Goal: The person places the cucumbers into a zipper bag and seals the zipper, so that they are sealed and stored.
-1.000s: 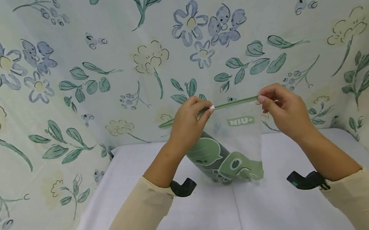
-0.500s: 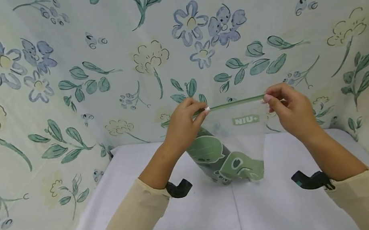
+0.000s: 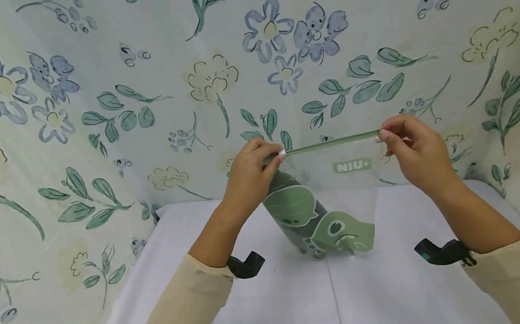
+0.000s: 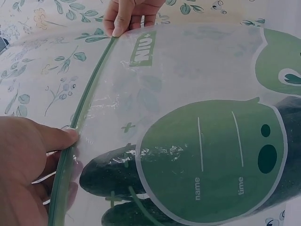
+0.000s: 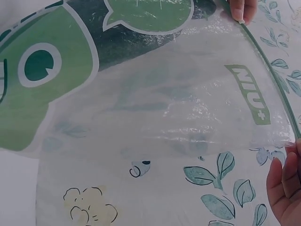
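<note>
A clear zip bag (image 3: pixel 348 193) with a green top strip hangs upright between my hands, its lower end at the table. It bears a green cartoon print and the word NIU+. My left hand (image 3: pixel 250 174) pinches the strip (image 4: pixel 94 84) left of its middle, where a small white bit shows at the fingertips. At the strip's right end, my right hand (image 3: pixel 415 150) pinches the bag's corner between thumb and fingers. Inside lie dark green, long, round-ended vegetables, like cucumbers (image 4: pixel 110 172), leaning in the bag's left side. The print hides part of them.
A white cloth covers the table (image 3: pixel 286 318) under the bag. Behind and at both sides hangs a flower-patterned curtain (image 3: pixel 133 143). Black wrist cameras (image 3: pixel 246 265) sit at both cuffs.
My left hand has slid left along the strip with the white bit at its fingertips. My right hand has moved slightly right, and the bag's top corner with it.
</note>
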Motion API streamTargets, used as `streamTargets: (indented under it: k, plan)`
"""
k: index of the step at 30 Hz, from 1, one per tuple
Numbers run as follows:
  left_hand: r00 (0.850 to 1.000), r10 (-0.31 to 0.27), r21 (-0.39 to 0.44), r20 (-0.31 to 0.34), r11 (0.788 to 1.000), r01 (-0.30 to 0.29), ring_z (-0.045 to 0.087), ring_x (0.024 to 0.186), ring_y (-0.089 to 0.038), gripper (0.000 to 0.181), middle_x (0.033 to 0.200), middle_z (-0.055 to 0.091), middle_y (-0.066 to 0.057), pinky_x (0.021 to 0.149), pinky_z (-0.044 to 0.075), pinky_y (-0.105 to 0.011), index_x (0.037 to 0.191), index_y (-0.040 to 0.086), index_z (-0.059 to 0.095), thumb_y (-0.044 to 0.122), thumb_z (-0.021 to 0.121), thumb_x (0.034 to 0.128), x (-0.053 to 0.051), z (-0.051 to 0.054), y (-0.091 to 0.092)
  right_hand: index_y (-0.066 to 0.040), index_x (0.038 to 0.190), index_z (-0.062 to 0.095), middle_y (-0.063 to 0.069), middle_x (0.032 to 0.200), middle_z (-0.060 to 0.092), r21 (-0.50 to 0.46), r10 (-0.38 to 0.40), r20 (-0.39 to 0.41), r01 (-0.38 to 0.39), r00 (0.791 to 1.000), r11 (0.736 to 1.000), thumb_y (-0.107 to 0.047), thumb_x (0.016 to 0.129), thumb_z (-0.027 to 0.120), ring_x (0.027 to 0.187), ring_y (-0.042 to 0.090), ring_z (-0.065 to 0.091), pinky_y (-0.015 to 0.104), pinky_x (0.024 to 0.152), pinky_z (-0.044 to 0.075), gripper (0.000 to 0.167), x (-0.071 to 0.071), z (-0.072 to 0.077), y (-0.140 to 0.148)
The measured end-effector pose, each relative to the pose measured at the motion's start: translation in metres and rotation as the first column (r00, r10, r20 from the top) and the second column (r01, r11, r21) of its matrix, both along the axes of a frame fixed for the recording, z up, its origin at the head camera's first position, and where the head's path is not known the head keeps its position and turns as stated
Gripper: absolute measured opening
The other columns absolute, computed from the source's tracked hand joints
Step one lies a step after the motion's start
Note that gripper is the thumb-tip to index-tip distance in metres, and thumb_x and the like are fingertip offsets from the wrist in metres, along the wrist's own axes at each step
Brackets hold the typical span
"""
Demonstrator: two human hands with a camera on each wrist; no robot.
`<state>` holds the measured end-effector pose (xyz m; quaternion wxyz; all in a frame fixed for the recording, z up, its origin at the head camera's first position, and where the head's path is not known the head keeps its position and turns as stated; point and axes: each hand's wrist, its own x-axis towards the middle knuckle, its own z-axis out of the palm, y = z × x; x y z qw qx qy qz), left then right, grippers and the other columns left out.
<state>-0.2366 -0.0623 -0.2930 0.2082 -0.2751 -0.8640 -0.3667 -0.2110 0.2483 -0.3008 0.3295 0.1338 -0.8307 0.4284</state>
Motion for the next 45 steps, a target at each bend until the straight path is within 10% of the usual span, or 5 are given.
streamTargets:
  k: [45]
  plan:
    - [0.996, 0.069, 0.013, 0.058, 0.997, -0.070, 0.062, 0.097, -0.020, 0.025, 0.112, 0.064, -0.004, 0.089, 0.059, -0.036, 0.119, 0.008, 0.072, 0.023, 0.064, 0.1012, -0.008, -0.003, -0.033, -0.003, 0.119, 0.061, -0.013, 0.096, 0.059, -0.047, -0.056, 0.078, 0.059, 0.995, 0.997, -0.021, 0.104, 0.058, 0.072, 0.002, 0.057, 0.006, 0.065, 0.049, 0.024, -0.003, -0.013, 0.020]
